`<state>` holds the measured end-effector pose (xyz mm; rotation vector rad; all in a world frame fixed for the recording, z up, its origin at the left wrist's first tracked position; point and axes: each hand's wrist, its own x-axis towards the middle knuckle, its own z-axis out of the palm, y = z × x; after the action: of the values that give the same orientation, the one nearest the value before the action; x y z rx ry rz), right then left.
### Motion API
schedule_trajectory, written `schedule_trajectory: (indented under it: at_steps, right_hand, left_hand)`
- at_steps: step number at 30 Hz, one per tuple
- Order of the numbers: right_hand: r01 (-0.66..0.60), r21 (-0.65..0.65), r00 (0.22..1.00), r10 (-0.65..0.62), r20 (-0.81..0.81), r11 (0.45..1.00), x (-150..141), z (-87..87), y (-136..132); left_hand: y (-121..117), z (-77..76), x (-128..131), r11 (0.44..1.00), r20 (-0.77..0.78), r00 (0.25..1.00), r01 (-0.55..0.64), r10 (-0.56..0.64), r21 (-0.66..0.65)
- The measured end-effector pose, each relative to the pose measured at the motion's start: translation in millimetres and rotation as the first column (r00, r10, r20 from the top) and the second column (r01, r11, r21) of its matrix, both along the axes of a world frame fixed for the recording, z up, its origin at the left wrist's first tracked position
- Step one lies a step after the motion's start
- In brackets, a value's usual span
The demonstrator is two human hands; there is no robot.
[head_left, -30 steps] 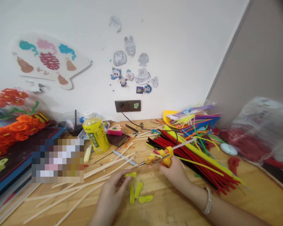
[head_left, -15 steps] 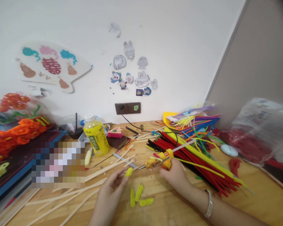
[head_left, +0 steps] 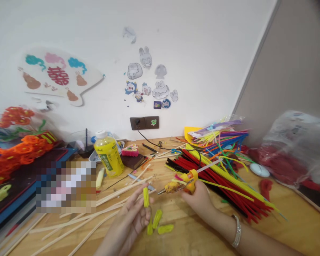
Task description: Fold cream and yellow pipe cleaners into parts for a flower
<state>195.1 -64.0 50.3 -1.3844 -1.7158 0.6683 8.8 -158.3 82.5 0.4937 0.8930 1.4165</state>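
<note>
Between the thumb and fingers of my left hand (head_left: 132, 215) is a small yellow bundle of pipe cleaner (head_left: 146, 197), held upright. My right hand (head_left: 200, 199) grips the handle of a yellow hot glue gun (head_left: 180, 183), whose metal nozzle points left toward that bundle with a small gap between them. A translucent glue stick (head_left: 209, 164) pokes out of the gun's back end. Below my hands, several similar yellow pieces (head_left: 165, 229) lie on the wooden table (head_left: 192, 238); my left fingers partly cover one of them.
Wooden strips (head_left: 96, 215) spread over the left side. A yellow drink bottle (head_left: 109, 156) stands behind them. Red, black and yellow pipe cleaners (head_left: 224, 185) are heaped at right, near a plastic bag (head_left: 293, 142). Orange pipe-cleaner flowers (head_left: 24, 153) sit far left.
My left hand has turned, bringing the yellow bundle from tilted near the nozzle to upright and slightly lower left. The glue gun has shifted slightly right.
</note>
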Motion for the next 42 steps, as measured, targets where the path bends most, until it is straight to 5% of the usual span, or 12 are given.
schedule_trajectory:
  at_steps: [7, 24, 42]
  right_hand:
    - [0.013, -0.003, 1.000, -0.013, -0.022, 1.000, 1, -3.2, -1]
    - [-0.352, 0.068, 0.931, 0.356, -0.083, 0.934, -2, 3.1, -8]
    - [-0.419, 0.164, 0.898, 0.434, -0.069, 0.893, 3, -11.1, -1]
  left_hand:
    - [0, -7.1, 5, 0.998, -0.135, 0.990, 0.033, -0.039, -0.046]
    - [-2, -7.4, 11, 0.992, -0.081, 0.995, 0.056, -0.065, -0.114]
    - [-4, -5.2, 11, 0.995, -0.061, 0.997, 0.037, -0.043, -0.094]
